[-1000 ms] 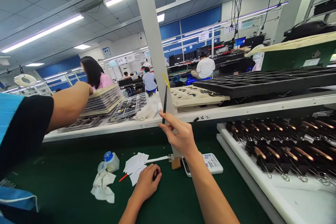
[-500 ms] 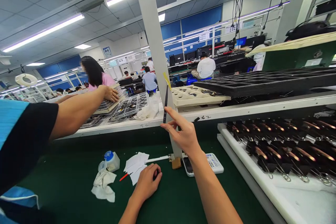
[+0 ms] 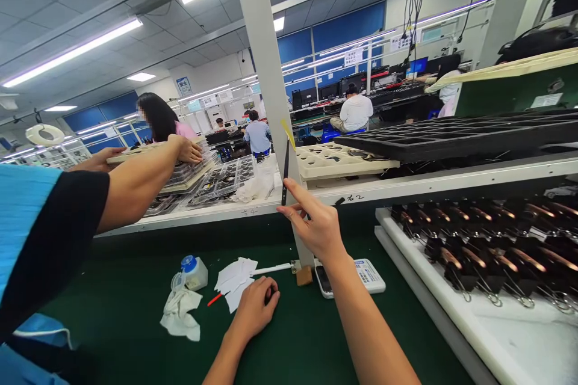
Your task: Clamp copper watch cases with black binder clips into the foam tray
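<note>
My right hand (image 3: 316, 222) is raised before a white post, pinching slim black tweezers (image 3: 285, 177) between thumb and fingers. They point upward, with their tip at a strip of yellow film (image 3: 288, 135) in front of the post; whether the film also touches the post I cannot tell. Low on the green tabletop, my left hand (image 3: 258, 307) rests with its fingers loosely curled and nothing visible in them. It lies beside white paper slips (image 3: 235, 277) and a red stick (image 3: 214, 299).
A blue-capped bottle (image 3: 194, 272) and crumpled tissue (image 3: 181, 314) lie left. A phone (image 3: 372, 277) lies behind my right forearm. Black clipped parts (image 3: 487, 258) fill a white tray at right. The shelf carries trays (image 3: 343, 160). A co-worker's arm (image 3: 139, 183) reaches in from the left.
The co-worker's hands have shifted at the stacked trays, and their other hand now shows on the left side. My own hands keep nearly the same pose; the view has tilted slightly.
</note>
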The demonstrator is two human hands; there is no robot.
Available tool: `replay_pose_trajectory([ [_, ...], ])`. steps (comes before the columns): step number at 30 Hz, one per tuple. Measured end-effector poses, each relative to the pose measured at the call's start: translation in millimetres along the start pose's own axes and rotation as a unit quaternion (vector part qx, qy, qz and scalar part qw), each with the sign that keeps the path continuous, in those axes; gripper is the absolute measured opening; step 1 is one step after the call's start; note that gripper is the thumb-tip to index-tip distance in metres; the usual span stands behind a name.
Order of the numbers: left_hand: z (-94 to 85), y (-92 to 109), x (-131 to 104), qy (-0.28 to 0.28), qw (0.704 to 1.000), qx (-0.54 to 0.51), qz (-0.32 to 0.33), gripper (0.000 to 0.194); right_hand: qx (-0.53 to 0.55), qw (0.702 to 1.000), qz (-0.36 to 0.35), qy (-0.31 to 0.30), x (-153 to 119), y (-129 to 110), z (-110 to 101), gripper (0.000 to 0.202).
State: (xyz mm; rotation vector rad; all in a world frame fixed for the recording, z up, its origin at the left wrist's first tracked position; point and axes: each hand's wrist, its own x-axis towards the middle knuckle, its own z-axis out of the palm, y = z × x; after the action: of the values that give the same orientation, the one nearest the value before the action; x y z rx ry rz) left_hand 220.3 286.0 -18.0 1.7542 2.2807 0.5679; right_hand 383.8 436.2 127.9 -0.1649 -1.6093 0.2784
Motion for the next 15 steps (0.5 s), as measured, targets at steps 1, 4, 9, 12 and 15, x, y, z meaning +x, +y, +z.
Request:
replay_pose_trajectory([
  [1,-0.3,0.4,0.0,-0.001,1.0,0.001,-0.001,0.015,-0.004,1.0,0.002,0.001,0.4,-1.0,-0.2,0.044],
  [4,-0.9,1.3,-0.3,-0.002,1.0,0.002,-0.002,0.015,-0.014,1.0,0.005,0.003,1.6,-3.9,-1.0,0.043],
  [9,0.2,-0.5,-0.8,-0.002,1.0,0.0,0.0,0.016,-0.043,0.999,-0.009,0.007,2.5,-5.5,-1.6,0.043],
  [12,0.4,-0.8,-0.8,-0.003,1.0,0.003,-0.001,0.016,-0.056,0.998,-0.016,0.01,2.5,-4.7,-1.4,0.042],
  [15,-1.1,1.2,-1.1,-0.005,1.0,0.007,-0.005,0.016,-0.062,0.998,-0.022,0.011,2.1,-2.5,-0.8,0.041],
])
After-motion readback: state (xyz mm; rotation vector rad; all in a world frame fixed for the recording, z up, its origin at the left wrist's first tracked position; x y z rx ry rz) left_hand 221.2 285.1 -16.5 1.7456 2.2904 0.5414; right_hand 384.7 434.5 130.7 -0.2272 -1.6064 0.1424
